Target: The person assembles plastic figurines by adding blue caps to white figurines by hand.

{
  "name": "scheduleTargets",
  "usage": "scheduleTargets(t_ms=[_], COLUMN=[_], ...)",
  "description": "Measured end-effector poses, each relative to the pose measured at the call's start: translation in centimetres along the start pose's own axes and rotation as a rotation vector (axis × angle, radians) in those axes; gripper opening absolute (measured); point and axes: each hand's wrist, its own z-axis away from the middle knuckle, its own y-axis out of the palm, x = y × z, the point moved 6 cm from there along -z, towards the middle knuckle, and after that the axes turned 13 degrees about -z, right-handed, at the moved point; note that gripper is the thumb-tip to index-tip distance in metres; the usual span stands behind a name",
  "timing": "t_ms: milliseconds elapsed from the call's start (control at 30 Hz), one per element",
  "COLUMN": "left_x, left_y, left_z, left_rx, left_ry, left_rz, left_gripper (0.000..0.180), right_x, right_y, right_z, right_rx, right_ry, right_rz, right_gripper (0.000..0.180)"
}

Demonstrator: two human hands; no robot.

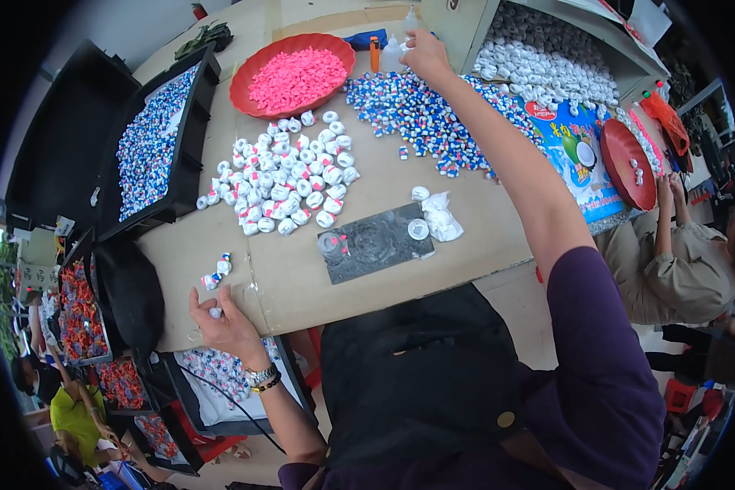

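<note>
My left hand (224,327) rests at the near edge of the cardboard-covered table (400,269), its fingers closed on a small white cap piece (215,312). Two or three finished blue-red-white pieces (218,273) lie just beyond it. My right hand (424,55) reaches far across the table and grips a small white squeeze bottle (394,54) beside an orange tube (374,53). Between the hands lie a heap of white caps with pink dots (286,180), a pile of blue-red-white pieces (433,114) and a dark metal plate (376,242) with two caps on it.
A red bowl (249,86) of pink bits stands at the back. A black tray (189,155) of finished pieces lies left. A shelf of white caps (547,57) and a red dish (625,163) are right. Another person (686,261) sits at right; others work lower left.
</note>
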Motion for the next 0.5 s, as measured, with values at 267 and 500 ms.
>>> scheduleTargets(t_ms=[267, 500], left_x=[1.7, 3.2], left_y=[0.4, 0.0], left_z=[0.4, 0.6], left_rx=[-0.166, -0.133], left_ry=[-0.015, -0.154], left_rz=[0.095, 0.027], left_gripper=[0.039, 0.034], right_x=[-6.2, 3.3], right_y=[3.6, -0.3], right_z=[-4.6, 1.0], right_rx=[0.285, 0.295], right_ry=[0.120, 0.016], right_rz=[0.098, -0.576], right_gripper=[0.044, 0.032])
